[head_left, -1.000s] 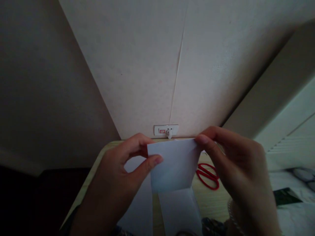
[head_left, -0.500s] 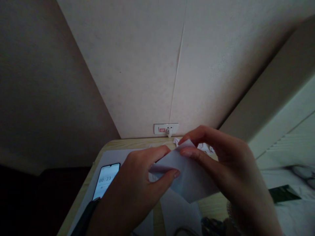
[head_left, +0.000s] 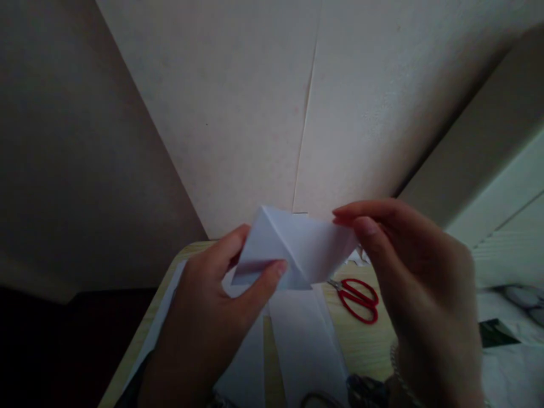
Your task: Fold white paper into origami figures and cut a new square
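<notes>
A folded white paper (head_left: 297, 249) with a diagonal crease is held up in front of me, above a wooden table (head_left: 361, 340). My left hand (head_left: 212, 317) pinches its lower left corner between thumb and fingers. My right hand (head_left: 416, 283) pinches its right corner with thumb and forefinger. Both hands are closed on the paper.
Red-handled scissors (head_left: 357, 297) lie on the table behind the paper. White paper sheets (head_left: 306, 345) lie flat below my hands. The wall stands right behind the table. A dark card (head_left: 495, 331) rests on white bedding at the right.
The paper has been raised and turned, now showing a diagonal crease. The phone seen half a second ago at the left is hidden, and the scissors show again.
</notes>
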Motion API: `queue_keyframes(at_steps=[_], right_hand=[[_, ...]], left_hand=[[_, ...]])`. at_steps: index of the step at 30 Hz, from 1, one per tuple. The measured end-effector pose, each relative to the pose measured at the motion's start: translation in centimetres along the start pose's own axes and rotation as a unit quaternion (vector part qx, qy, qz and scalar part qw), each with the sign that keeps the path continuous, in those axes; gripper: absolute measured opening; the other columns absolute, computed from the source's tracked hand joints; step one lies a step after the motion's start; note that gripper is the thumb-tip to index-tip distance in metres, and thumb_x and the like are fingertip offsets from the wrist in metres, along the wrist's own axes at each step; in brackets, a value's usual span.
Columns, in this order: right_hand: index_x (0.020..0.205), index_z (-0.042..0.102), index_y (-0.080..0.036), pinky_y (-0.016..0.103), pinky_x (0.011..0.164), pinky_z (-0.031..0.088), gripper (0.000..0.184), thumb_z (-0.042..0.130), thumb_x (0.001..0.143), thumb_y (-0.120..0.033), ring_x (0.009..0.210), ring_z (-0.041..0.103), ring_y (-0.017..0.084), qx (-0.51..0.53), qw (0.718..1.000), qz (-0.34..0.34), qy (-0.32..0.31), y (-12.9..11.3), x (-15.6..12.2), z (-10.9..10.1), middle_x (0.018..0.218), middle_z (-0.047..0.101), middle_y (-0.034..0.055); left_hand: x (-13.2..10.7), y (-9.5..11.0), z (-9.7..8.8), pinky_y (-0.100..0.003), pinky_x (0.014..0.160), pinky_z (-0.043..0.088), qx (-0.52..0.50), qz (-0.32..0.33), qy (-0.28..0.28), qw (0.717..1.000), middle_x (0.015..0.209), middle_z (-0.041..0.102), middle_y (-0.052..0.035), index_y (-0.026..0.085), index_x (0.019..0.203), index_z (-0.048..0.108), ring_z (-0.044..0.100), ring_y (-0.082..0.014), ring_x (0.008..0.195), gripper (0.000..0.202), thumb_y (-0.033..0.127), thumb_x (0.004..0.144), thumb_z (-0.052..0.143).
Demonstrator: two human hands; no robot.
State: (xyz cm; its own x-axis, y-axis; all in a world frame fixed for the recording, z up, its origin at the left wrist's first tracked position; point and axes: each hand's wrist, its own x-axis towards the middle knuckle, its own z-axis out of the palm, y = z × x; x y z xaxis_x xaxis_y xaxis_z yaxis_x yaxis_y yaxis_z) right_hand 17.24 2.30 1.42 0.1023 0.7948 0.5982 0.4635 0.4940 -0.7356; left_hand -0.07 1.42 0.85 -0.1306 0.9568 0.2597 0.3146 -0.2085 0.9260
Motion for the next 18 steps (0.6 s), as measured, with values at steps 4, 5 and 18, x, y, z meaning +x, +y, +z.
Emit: queue_keyframes(at_steps=[4,5,18], right_hand=[[0.105,0.063,-0.027,0.035,0.078,0.054,0.022,0.066,0.085,-0.032,0.095,0.065,0.022,0.041,0.997,0.018,0.061,0.5,0.2,0.1,0.107,0.068,0.0054],[0.108,0.062,-0.028,0.036,0.08,0.054,0.027,0.069,0.082,-0.032,0.099,0.064,0.024,0.066,0.996,0.028,0.06,0.5,0.2,0.2,0.109,0.067,0.006],[0.071,0.064,-0.025,0.023,0.059,0.058,0.015,0.078,0.073,-0.028,0.068,0.071,0.017,0.251,0.95,0.17,-0.075,-1.0,-0.4,1.7,0.071,0.073,-0.0012]], left_hand=[[0.1,0.4,0.4,-0.023,0.061,0.057,-0.179,-0.01,0.141,0.974,0.075,0.077,0.0046,0.027,0.078,0.072,0.072,-0.0168,0.07,0.013,0.022,0.067,0.077],[0.1,0.4,0.5,-0.024,0.063,0.058,-0.21,-0.008,0.159,0.965,0.078,0.077,0.0047,0.026,0.078,0.072,0.073,-0.0171,0.072,0.014,0.02,0.067,0.076],[-0.1,0.7,1.8,-0.025,0.058,0.059,-0.273,-0.043,0.149,0.949,0.077,0.076,0.0045,0.023,0.082,0.069,0.072,-0.0174,0.067,0.024,0.02,0.062,0.081]])
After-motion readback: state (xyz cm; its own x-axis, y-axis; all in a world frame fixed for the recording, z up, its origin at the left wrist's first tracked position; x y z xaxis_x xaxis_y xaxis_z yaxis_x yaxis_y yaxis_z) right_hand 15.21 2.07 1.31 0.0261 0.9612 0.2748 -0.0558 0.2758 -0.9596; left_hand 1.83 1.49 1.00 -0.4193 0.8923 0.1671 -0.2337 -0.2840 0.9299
